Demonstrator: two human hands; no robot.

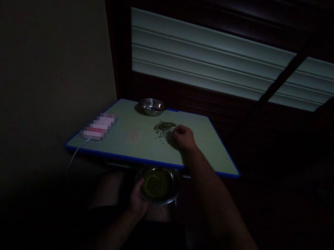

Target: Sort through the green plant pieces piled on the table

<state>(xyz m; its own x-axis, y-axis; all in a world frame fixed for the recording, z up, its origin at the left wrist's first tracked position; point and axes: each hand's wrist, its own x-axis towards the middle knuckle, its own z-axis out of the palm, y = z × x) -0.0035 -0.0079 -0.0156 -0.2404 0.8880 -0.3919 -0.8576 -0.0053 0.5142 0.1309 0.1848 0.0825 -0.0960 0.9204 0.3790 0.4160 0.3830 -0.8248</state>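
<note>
Below the table's front edge, my left hand (138, 202) grips the near left rim of a metal bowl (175, 191). Inside lie many small green grains (156, 184), which look like mung beans. My right hand (184, 137) is over the table, fingers curled closed, just right of a loose pile of similar dark green grains (164, 126). Something pale and translucent (166, 134) shows beside the fingertips; its kind is unclear in the dim light. Whether the fingers hold anything is hidden.
A second metal bowl (152, 107) stands at the back of the small blue-edged table (206, 150). At the left lies a blurred-out phone-like device (99, 126) with a white cable (76, 152) hanging off the edge. A wall is on the left, dark panelled doors behind.
</note>
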